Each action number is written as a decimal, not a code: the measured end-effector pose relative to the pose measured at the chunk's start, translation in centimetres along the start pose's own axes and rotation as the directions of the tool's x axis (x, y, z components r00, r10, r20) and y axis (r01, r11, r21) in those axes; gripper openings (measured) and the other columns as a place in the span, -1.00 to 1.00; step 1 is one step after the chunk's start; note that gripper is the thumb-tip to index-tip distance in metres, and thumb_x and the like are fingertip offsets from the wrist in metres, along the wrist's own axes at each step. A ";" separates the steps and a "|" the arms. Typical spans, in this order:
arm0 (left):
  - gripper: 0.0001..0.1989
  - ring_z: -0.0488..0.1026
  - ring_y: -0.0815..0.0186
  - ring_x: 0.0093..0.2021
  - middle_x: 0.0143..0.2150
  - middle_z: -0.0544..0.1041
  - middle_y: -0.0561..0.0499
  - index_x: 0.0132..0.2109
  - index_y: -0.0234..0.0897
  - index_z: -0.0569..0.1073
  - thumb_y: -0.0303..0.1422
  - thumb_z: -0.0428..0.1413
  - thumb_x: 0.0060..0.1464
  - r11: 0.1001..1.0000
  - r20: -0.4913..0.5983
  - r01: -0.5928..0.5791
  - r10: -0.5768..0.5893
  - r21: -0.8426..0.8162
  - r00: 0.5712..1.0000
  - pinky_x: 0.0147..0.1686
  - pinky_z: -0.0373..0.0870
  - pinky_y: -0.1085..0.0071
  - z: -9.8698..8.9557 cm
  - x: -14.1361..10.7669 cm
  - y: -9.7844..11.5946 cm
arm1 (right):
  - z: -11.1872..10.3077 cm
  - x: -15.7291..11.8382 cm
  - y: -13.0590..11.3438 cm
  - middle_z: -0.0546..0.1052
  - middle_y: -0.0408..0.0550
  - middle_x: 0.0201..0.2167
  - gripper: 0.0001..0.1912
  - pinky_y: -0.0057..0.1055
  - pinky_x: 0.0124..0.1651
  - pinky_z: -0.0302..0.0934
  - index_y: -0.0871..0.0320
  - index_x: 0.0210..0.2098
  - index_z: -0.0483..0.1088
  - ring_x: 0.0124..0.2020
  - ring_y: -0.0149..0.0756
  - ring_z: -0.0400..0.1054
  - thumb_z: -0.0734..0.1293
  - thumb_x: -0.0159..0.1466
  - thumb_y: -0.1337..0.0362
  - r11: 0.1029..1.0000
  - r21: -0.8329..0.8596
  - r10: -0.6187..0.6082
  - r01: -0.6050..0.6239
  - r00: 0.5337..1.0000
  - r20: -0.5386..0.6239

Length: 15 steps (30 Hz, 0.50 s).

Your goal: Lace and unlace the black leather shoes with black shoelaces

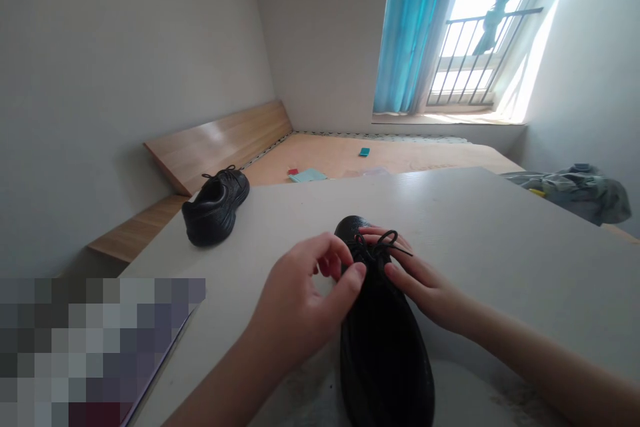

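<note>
A black shoe (387, 353) stands on the white table with its toe pointing away from me and its opening facing up. Its lace (373, 250) is tied in a bow with thin loops. My left hand (313, 287) is at the shoe's left side by the bow, thumb and index finger curved toward each other with a gap between them; nothing shows in it. My right hand (420, 277) rests along the shoe's right side, fingers spread over the upper beside the bow, with one loop lying over them.
Another black shoe (213, 210) stands at the far left of the white table (300, 213). A pixelated flat item (100, 353) lies at the lower left. Beyond are a bed (330, 150) with small items and a heap of clothes (580, 190) at the right.
</note>
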<state>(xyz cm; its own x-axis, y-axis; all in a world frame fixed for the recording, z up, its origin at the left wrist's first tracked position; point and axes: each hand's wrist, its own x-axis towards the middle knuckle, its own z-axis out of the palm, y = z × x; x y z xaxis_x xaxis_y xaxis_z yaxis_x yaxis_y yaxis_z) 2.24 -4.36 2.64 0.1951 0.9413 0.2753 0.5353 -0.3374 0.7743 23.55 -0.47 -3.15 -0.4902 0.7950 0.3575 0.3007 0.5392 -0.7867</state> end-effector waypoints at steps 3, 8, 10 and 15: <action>-0.77 0.38 0.21 -0.18 -0.22 0.45 0.02 -0.14 -0.19 0.43 -0.23 0.16 0.06 0.999 0.078 0.047 -0.048 0.012 0.996 -0.17 0.31 0.26 0.0 0.9 -1.3 | 0.0 -0.5 -0.8 0.13 0.06 0.36 -0.38 0.12 0.41 -0.28 0.01 0.33 0.13 0.44 -0.02 -0.24 0.20 0.35 -0.06 1.000 -0.015 0.019 -0.017 0.994 0.103; -0.82 0.36 0.22 -0.09 -0.13 0.39 -0.02 -0.14 -0.21 0.48 -0.29 0.13 0.09 0.990 0.130 -0.049 0.066 -0.131 0.989 -0.09 0.32 0.27 0.7 1.0 -1.8 | 0.3 -0.7 -1.4 0.28 0.04 0.26 -0.51 -0.03 0.39 -0.10 -0.02 0.24 0.23 0.36 -0.10 0.00 0.25 0.35 0.04 0.999 0.025 -0.036 0.035 0.998 0.048; -0.86 0.37 0.24 -0.13 -0.18 0.38 -0.02 -0.23 -0.23 0.50 -0.31 0.08 0.13 0.985 0.092 -0.058 0.074 -0.161 0.993 -0.10 0.31 0.28 0.8 1.1 -1.7 | 0.3 -0.4 -1.4 0.40 -0.01 0.13 -0.69 -0.17 0.30 0.06 -0.02 0.08 0.38 0.22 -0.21 0.21 0.17 0.42 0.11 0.996 0.085 -0.037 0.041 0.998 -0.049; -0.91 0.38 0.25 -0.17 -0.26 0.39 0.01 -0.37 -0.23 0.43 -0.42 0.04 0.06 0.954 0.100 -0.014 0.046 -0.299 0.994 -0.08 0.30 0.29 0.5 1.0 -1.4 | -0.1 0.1 -1.5 0.42 -0.04 -0.15 -0.80 -0.31 0.04 0.23 0.07 -0.13 0.40 -0.06 -0.28 0.33 0.23 0.39 0.12 0.992 0.126 0.006 0.011 0.991 -0.134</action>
<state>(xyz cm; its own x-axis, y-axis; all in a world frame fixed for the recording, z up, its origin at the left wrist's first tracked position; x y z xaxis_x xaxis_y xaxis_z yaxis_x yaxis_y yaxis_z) 2.12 -2.89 1.51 0.3006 0.9197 0.2525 0.2625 -0.3343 0.9052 23.12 -1.17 -1.89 -0.3740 0.8283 0.4172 0.1893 0.5086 -0.8399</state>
